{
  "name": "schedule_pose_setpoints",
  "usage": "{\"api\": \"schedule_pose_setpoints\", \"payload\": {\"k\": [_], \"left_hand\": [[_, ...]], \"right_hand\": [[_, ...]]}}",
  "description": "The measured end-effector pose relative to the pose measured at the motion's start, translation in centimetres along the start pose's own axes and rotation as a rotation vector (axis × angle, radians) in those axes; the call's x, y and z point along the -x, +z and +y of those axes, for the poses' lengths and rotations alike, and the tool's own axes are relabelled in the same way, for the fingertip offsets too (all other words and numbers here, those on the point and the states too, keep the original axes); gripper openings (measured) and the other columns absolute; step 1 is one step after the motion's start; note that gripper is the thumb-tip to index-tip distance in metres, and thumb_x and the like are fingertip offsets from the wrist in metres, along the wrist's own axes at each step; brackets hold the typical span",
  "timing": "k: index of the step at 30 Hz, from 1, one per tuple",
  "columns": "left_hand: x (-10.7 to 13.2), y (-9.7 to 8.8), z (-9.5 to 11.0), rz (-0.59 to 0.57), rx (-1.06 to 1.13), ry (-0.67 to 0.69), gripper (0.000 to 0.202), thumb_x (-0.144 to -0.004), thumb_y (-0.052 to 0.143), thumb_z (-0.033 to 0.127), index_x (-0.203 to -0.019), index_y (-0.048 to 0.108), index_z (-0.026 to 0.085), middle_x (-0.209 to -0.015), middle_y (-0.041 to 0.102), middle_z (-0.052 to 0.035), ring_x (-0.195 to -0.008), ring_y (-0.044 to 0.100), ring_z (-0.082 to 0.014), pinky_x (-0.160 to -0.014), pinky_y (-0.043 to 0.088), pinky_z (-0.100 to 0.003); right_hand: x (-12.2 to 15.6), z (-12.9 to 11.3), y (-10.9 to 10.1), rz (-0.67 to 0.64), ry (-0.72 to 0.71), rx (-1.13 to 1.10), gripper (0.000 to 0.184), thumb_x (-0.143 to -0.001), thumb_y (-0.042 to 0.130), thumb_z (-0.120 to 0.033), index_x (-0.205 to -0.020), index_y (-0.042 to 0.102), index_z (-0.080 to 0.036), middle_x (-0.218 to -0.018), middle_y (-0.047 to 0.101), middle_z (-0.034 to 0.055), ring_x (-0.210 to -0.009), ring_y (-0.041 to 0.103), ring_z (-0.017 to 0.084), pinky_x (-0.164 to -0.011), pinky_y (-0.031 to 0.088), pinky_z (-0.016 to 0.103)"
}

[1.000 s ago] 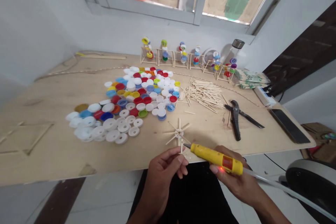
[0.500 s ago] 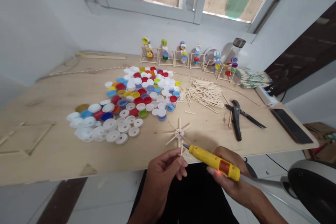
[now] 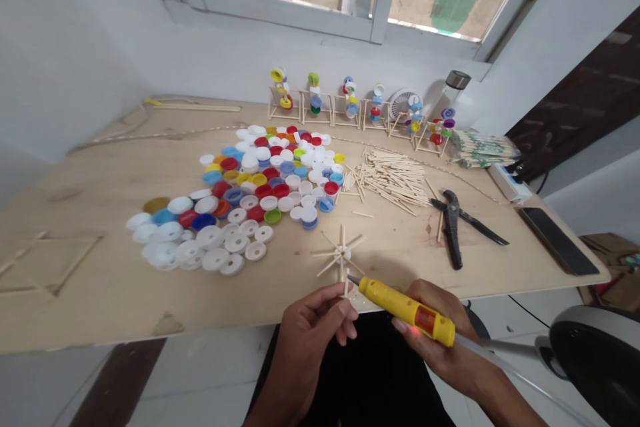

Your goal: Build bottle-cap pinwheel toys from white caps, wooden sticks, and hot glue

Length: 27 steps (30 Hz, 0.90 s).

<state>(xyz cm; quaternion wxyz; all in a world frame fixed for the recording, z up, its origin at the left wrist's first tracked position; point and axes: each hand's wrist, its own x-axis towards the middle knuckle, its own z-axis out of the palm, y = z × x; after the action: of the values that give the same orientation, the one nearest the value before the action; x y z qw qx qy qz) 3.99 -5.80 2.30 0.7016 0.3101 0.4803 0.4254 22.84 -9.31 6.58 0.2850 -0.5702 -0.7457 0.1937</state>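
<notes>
Between thumb and fingers, my left hand [image 3: 320, 320] pinches a short wooden stick [image 3: 346, 288] at the table's front edge. My right hand [image 3: 435, 333] is wrapped round a yellow hot glue gun [image 3: 395, 303], with a clear glue stick [image 3: 500, 363] trailing from its back end. The gun's dark nozzle [image 3: 354, 279] is at the upper end of the held stick; whether they touch I cannot tell. Just beyond, a spoked wheel of sticks [image 3: 342, 253] with a white round centre lies on the table.
Many coloured bottle caps [image 3: 260, 190] spread over the left middle. A pile of sticks [image 3: 393, 177], black pliers [image 3: 453, 227] and a phone [image 3: 557, 240] lie to the right. Several stick stands with caps [image 3: 350, 107] line the back, near a bottle [image 3: 447, 97] and small fan [image 3: 403, 105].
Almost nothing differs. The glue gun has shifted very slightly left, and the view has moved a touch; both hands keep their grip.
</notes>
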Motion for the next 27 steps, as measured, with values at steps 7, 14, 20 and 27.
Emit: {"api": "schedule_pose_setpoints", "payload": {"k": [7, 14, 20, 27], "left_hand": [[0.0, -0.1, 0.4, 0.008, 0.000, -0.018, 0.023, -0.066, 0.072, 0.026, -0.085, 0.072, 0.015, -0.058, 0.066, 0.0001, -0.046, 0.053, -0.0101, -0.045, 0.040, -0.022], [-0.1, -0.1, 0.3, -0.002, 0.017, -0.026, 0.023, -0.066, 0.072, 0.027, -0.084, 0.072, 0.014, -0.057, 0.065, 0.0000, -0.046, 0.053, -0.0105, -0.045, 0.041, -0.022], [0.4, 0.2, 1.2, 0.004, 0.072, -0.050, 0.026, -0.065, 0.073, 0.028, -0.086, 0.072, 0.014, -0.057, 0.065, -0.0010, -0.046, 0.053, -0.0106, -0.044, 0.039, -0.023], [0.5, 0.4, 0.9, -0.060, 0.125, -0.110, 0.027, -0.065, 0.074, 0.031, -0.086, 0.072, 0.014, -0.056, 0.064, -0.0009, -0.044, 0.053, -0.0109, -0.044, 0.038, -0.023]], "right_hand": [[-0.4, 0.0, 0.1, 0.026, 0.021, 0.027, 0.023, -0.089, 0.053, -0.035, -0.072, 0.046, -0.021, -0.063, 0.047, -0.0046, -0.053, 0.044, 0.010, -0.050, 0.031, 0.022], [-0.5, 0.1, 0.2, -0.004, 0.018, 0.013, 0.022, -0.089, 0.051, -0.035, -0.073, 0.047, -0.021, -0.065, 0.050, -0.0036, -0.056, 0.048, 0.011, -0.052, 0.034, 0.023], [-1.0, 0.5, -0.2, 0.008, 0.054, 0.013, 0.024, -0.089, 0.052, -0.036, -0.071, 0.047, -0.021, -0.062, 0.050, -0.0035, -0.053, 0.048, 0.011, -0.049, 0.035, 0.023], [-0.4, 1.7, -1.0, 0.057, 0.197, -0.129, 0.022, -0.086, 0.056, -0.038, -0.072, 0.050, -0.022, -0.064, 0.051, -0.0026, -0.055, 0.051, 0.014, -0.048, 0.040, 0.025]]}}
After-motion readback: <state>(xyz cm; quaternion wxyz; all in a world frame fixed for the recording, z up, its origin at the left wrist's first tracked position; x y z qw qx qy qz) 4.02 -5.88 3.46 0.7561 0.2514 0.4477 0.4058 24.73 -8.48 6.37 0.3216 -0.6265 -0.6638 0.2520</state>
